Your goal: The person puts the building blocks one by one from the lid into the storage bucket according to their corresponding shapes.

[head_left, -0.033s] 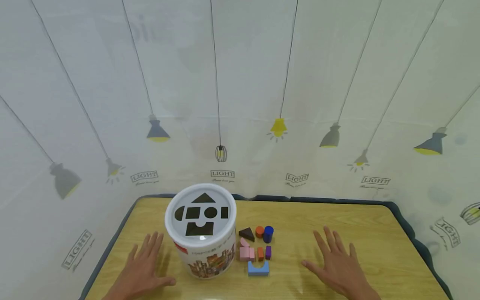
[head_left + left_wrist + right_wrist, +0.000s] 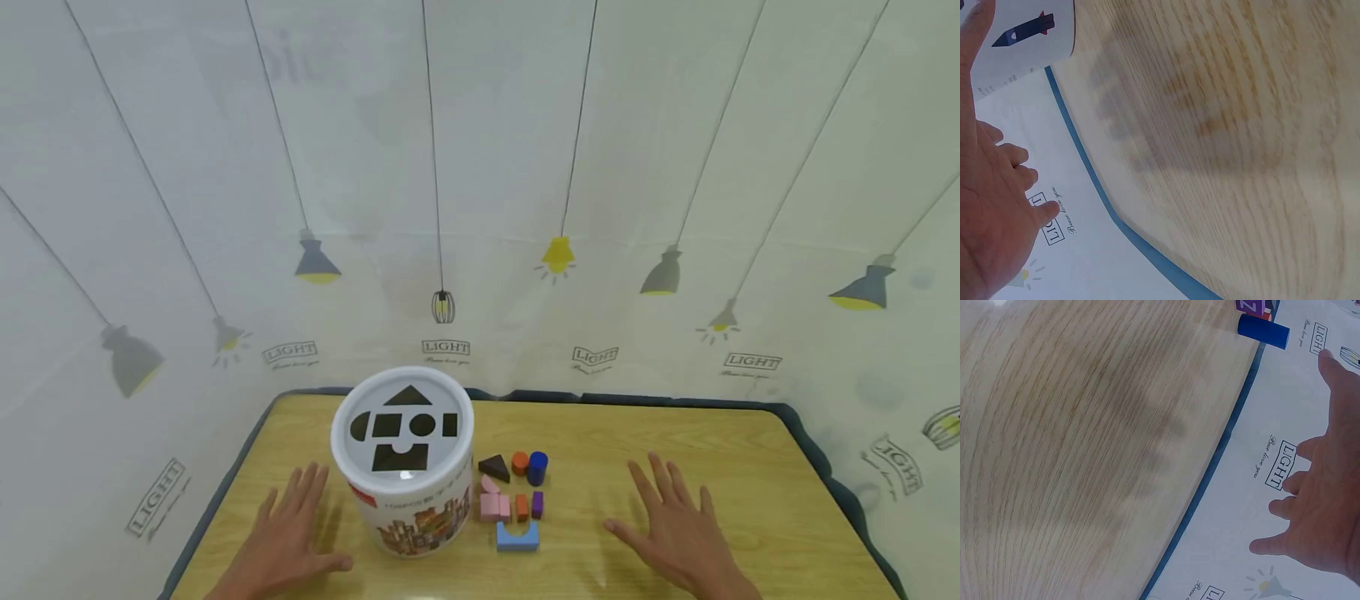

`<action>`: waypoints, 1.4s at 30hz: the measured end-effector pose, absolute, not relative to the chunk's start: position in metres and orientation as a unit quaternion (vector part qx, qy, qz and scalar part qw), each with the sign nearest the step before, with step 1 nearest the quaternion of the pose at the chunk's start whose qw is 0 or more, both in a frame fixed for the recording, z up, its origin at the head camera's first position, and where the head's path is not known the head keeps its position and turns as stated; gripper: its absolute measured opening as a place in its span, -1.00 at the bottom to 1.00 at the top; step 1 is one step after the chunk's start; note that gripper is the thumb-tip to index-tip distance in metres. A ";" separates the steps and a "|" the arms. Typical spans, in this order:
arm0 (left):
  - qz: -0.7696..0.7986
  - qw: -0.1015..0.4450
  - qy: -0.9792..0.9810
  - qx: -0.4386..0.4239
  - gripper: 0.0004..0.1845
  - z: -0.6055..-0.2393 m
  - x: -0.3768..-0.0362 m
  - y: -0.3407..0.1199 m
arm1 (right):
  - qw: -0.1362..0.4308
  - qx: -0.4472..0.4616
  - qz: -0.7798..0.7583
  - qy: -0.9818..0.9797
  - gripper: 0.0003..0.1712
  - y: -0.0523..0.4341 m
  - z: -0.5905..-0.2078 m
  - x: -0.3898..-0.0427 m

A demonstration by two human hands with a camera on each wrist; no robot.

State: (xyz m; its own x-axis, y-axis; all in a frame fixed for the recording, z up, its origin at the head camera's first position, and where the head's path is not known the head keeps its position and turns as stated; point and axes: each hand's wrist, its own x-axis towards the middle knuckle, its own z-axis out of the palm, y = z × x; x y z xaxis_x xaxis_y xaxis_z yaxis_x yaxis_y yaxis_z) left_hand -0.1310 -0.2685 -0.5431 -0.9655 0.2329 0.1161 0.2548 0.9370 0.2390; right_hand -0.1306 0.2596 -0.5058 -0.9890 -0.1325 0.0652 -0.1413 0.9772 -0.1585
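Note:
My left hand (image 2: 283, 537) is held with its fingers spread, just left of a white bucket (image 2: 426, 523) with a printed picture on its side. The bucket's white lid (image 2: 360, 462) has several shaped holes. To the right, my right hand (image 2: 681, 537) is likewise spread, apart from a small group of toy blocks. Among them are a light blue arch block (image 2: 517, 542), a blue cylinder (image 2: 537, 469), an orange cylinder (image 2: 521, 462), a dark triangle (image 2: 495, 468), pink blocks (image 2: 491, 507), an orange block (image 2: 522, 507) and a purple block (image 2: 537, 504). Neither hand holds anything.
A wooden table (image 2: 585, 425) with a dark blue edge (image 2: 622, 399) lies under everything. Behind it and at both sides hangs a pale cloth (image 2: 495, 167) printed with lamps. Shadows of the hands fall on the tabletop in both wrist views.

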 end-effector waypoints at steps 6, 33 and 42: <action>-0.125 0.051 -0.982 -0.130 0.44 -0.540 -0.130 -0.266 | 0.035 0.076 0.082 -0.993 0.05 0.260 -0.504 -0.129; -0.269 0.034 -0.960 -0.077 0.52 -0.549 -0.129 -0.260 | -0.057 0.063 0.196 -0.977 0.18 0.232 -0.490 -0.142; -0.380 -0.020 -0.924 -0.027 0.51 -0.554 -0.132 -0.244 | -0.067 0.056 0.262 -0.961 -0.01 0.207 -0.489 -0.147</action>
